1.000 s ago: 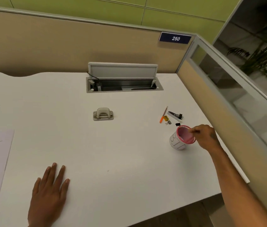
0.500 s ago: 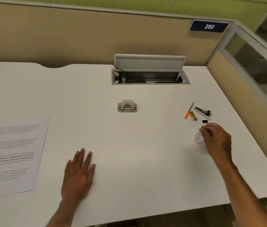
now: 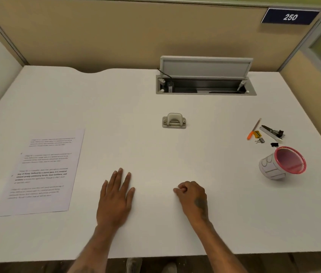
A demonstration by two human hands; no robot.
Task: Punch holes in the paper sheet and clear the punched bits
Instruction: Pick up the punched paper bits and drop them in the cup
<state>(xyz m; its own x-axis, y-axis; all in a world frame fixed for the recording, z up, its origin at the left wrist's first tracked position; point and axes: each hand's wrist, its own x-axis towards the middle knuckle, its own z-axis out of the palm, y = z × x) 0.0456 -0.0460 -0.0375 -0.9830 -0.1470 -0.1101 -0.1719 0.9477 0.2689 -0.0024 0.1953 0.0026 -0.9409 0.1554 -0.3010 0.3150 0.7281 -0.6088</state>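
A printed paper sheet point(image 3: 43, 172) lies flat on the white desk point(image 3: 155, 154) at the left. A small beige hole punch point(image 3: 174, 121) stands in the middle of the desk, well beyond both hands. My left hand point(image 3: 116, 196) rests flat on the desk, fingers spread, holding nothing, to the right of the sheet. My right hand point(image 3: 192, 196) lies beside it with the fingers curled in and nothing visible in them. A pink mesh cup point(image 3: 281, 165) with a white paper wrap stands tilted at the right.
Beyond the pink cup lie an orange pencil point(image 3: 253, 129), a yellow sharpener, binder clips point(image 3: 274, 144) and a ruler. An open cable tray point(image 3: 205, 85) with a raised lid sits at the back. Beige partitions wall the back and right.
My right hand has let go of the pink cup and drawn back to the front middle of the desk. The view has swung left, bringing the whole sheet into sight.
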